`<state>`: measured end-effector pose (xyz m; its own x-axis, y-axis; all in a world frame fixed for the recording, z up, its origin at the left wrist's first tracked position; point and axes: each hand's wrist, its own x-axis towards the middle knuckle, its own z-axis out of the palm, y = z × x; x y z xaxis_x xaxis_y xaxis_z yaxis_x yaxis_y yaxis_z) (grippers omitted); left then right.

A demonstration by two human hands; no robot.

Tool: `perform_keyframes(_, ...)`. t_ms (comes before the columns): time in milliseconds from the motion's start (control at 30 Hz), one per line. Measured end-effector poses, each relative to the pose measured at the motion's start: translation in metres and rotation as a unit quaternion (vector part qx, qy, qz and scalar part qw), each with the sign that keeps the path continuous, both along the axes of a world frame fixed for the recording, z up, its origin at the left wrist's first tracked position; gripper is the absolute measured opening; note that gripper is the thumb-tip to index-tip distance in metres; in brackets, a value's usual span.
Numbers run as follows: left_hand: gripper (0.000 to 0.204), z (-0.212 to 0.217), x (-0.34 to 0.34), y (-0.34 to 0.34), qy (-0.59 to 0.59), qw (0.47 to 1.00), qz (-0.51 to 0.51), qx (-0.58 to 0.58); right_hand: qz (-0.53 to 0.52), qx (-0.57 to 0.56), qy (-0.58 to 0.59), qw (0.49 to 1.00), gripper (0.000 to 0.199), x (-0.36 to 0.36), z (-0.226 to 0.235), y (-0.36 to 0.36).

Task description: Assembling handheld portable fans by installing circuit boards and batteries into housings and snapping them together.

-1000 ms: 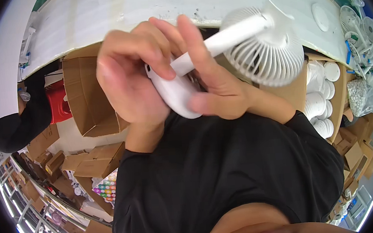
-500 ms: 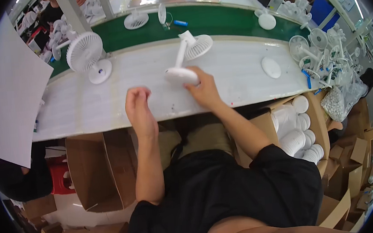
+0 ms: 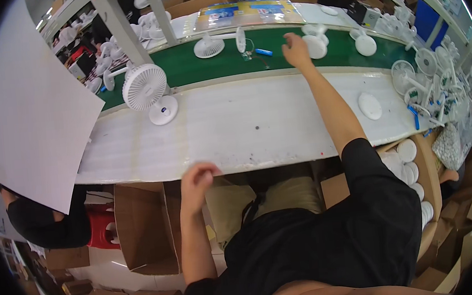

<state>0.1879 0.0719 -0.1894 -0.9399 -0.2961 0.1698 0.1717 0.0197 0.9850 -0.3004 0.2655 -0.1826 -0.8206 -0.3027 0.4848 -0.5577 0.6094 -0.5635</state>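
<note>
Right hand [image 3: 296, 49] was stretched over the green conveyor belt [image 3: 195, 69], fingers spread and empty, nearest a white fan part [image 3: 315, 45], while we kept our left hand [image 3: 195, 180] loosely curled, empty, at the white bench [image 3: 256, 126] edge.

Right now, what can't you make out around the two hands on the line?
- Head view: whether the right hand touches the white fan on the green belt; too small and blurred.
- Left hand palm side: turned away at the white table edge.
- Cardboard box contents: dim, partly hidden by the forearm.
</note>
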Motion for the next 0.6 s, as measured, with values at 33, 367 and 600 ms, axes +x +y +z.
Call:
perform_keyframes(33,0.021,-0.007,-0.013,-0.003,-0.008,0.984,0.134,-0.117,0.016,0.002,0.003,1.000,0.050,0.002,-0.003,-0.013)
perform_keyframes(367,0.014,-0.055,-0.045,0.054,-0.050,0.775,0.414,-0.476,-0.096,-0.092,-0.307,0.942,0.070,-0.027,-0.041,-0.213)
perform_keyframes(600,0.018,-0.072,-0.019,0.094,-0.044,0.767,0.415,-0.488,0.290,-0.028,-0.211,0.933,0.054,0.085,-0.016,-0.177)
